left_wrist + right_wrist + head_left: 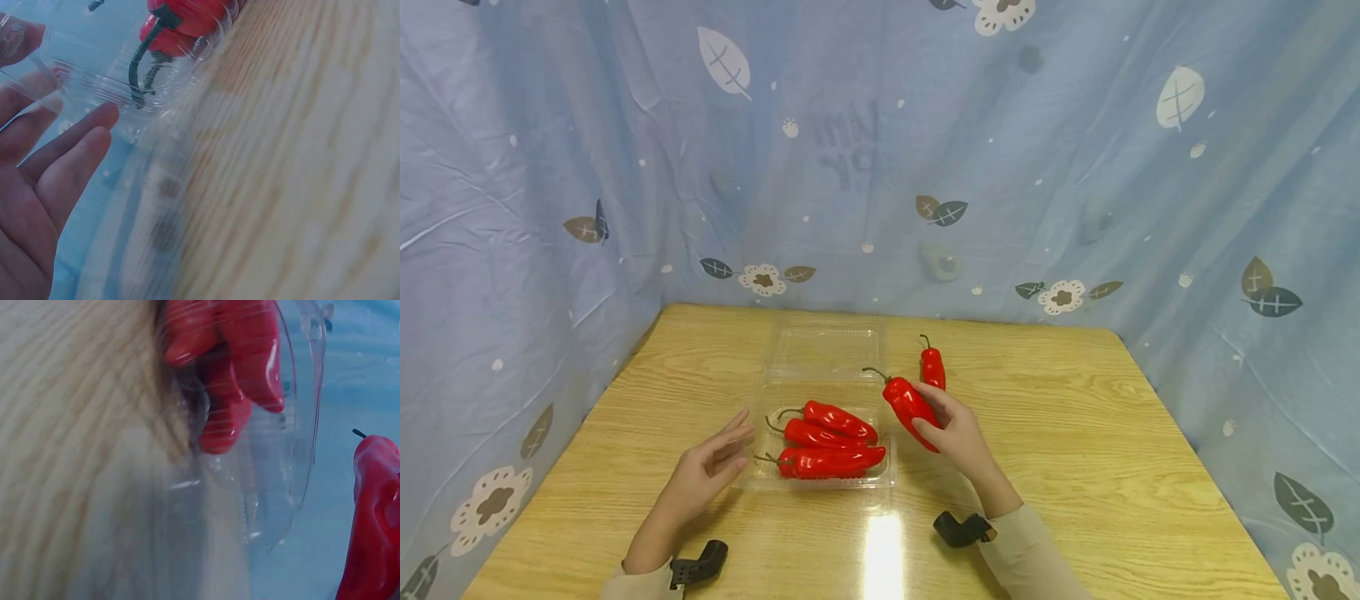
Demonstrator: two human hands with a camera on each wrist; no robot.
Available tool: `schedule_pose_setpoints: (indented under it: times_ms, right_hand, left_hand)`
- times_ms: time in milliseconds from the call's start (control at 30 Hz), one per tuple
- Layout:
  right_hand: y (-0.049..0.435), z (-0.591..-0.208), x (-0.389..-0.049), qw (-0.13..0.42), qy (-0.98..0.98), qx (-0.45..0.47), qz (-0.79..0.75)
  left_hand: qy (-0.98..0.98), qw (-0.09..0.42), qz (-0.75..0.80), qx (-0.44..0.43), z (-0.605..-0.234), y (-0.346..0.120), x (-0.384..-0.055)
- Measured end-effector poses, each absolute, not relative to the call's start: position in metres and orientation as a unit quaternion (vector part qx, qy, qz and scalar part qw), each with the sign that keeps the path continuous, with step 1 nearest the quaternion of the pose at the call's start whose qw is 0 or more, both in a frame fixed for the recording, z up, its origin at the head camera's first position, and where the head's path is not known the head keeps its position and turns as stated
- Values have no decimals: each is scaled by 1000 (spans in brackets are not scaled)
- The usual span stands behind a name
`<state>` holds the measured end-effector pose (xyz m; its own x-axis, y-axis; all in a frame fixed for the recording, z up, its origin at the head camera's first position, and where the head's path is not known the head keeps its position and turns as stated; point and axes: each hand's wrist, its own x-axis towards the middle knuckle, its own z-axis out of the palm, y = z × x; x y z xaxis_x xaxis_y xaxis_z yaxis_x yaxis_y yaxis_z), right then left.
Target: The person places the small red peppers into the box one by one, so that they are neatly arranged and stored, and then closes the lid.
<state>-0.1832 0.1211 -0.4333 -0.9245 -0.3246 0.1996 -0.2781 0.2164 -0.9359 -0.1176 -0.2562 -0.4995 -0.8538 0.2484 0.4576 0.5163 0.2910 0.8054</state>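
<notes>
Clear plastic forms the hinged clamshell container [850, 392], which is seen in the head view on a wood-grain table [1075, 433], its lid [827, 350] folded back on the far side. Glossy red peppers [820, 435], at least three, are laid crosswise in the near tray, their green stems pointed left. A further pepper, the held pepper [906, 404], is clasped between the thumb and fingers of the right hand [958, 433], just to the right of the tray, its stem directed away and to the left. Behind that hand, a loose pepper [933, 367] is seen on the table, partly covered by the fingers. The left hand [700, 475] is placed at the container's left edge, its fingers apart from the thumb and nothing grasped. The scene is enclosed by a blue curtain [850, 125] printed with leaves and flowers.

In the left wrist view, extended fingers are shown by the container's end wall, some partly overlapped by clear plastic; whether contact is made cannot be told. Stems are seen inside that wall.

In the right wrist view, blunt pepper tips are shown within the container, and the held pepper is cut by the frame's right edge.
</notes>
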Motion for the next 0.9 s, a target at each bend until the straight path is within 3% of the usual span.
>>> schedule_pose_setpoints:
  times_ms: [400, 900]
  right_hand:
    - [94, -403, -186, 50, 779, -271, -563]
    - [66, -432, -211, 102, 767, -352, -527]
  left_hand:
    - [-789, 130, -548, -247, -501, -257, -118]
    - [-780, 123, -558, -253, -500, -255, -118]
